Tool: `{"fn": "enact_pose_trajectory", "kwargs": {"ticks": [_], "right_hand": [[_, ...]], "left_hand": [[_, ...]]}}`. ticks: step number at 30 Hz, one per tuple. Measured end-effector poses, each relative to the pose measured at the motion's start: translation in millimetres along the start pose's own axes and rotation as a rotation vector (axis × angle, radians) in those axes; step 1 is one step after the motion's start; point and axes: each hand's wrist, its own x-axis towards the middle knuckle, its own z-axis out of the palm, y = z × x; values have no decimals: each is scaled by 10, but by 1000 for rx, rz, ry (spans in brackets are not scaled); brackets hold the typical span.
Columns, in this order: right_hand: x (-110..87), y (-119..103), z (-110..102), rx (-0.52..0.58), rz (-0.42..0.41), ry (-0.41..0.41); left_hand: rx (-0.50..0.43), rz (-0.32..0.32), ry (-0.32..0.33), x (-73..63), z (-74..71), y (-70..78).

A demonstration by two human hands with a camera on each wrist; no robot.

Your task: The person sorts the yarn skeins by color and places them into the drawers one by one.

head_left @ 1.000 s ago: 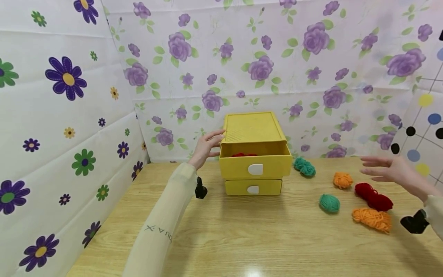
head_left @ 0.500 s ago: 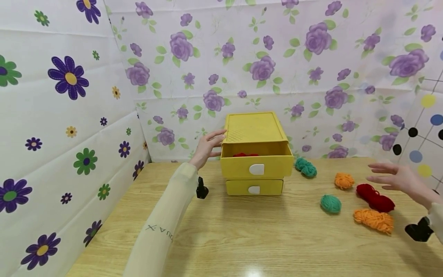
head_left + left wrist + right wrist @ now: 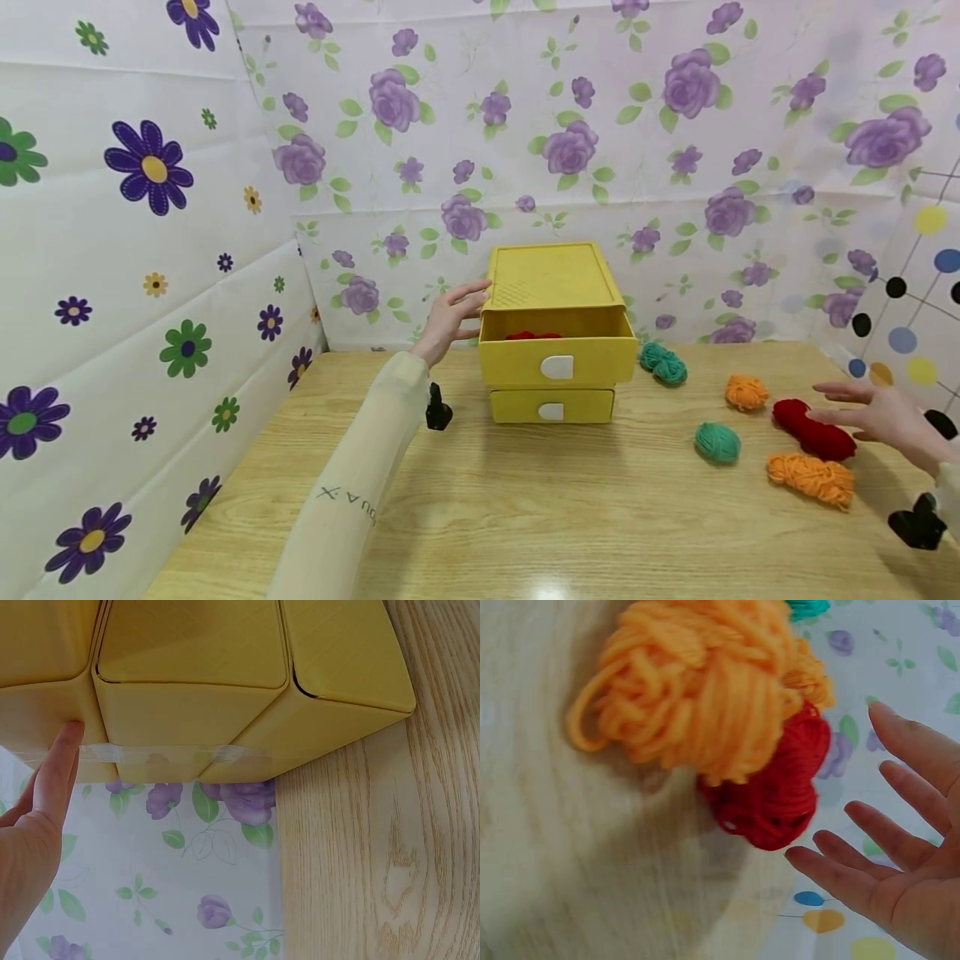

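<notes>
My left hand (image 3: 447, 319) rests its fingertips against the left side of a yellow drawer cabinet (image 3: 555, 275); in the left wrist view a finger (image 3: 56, 776) touches the cabinet wall. The upper drawer (image 3: 517, 360) is pulled out, and some red yarn (image 3: 532, 335) shows inside it. Below, the lower drawer (image 3: 525, 407) is closed. My right hand (image 3: 888, 421) hovers over a red yarn skein (image 3: 813, 429), fingers spread and holding nothing. In the right wrist view the fingers appear apart from the red skein (image 3: 772, 795). Nearer the front lies an orange skein (image 3: 810, 480).
A small orange yarn ball (image 3: 746, 392) and a green yarn ball (image 3: 717, 442) lie left of the red skein. Another green skein (image 3: 663, 363) sits beside the cabinet's right rear. Flowered cloth (image 3: 420, 167) hangs behind the wooden table (image 3: 555, 508).
My right hand has moved to the right and lower, down toward the red skein. The left hand stays at the cabinet's side, and the drawers look the same.
</notes>
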Motion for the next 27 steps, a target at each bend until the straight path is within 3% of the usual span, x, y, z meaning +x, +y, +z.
{"fn": "enact_pose_trajectory", "kwargs": {"ticks": [6, 14, 22, 27], "right_hand": [[-17, 63, 52, -20, 3, 14], [14, 108, 75, -142, -19, 13], [-14, 135, 145, -95, -47, 34], [46, 240, 194, -55, 5, 22]], "left_hand": [[-4, 2, -5, -6, 1, 6], [-8, 8, -1, 17, -6, -30], [-5, 3, -4, -14, 0, 13], [-3, 3, 1, -4, -3, 18]]}}
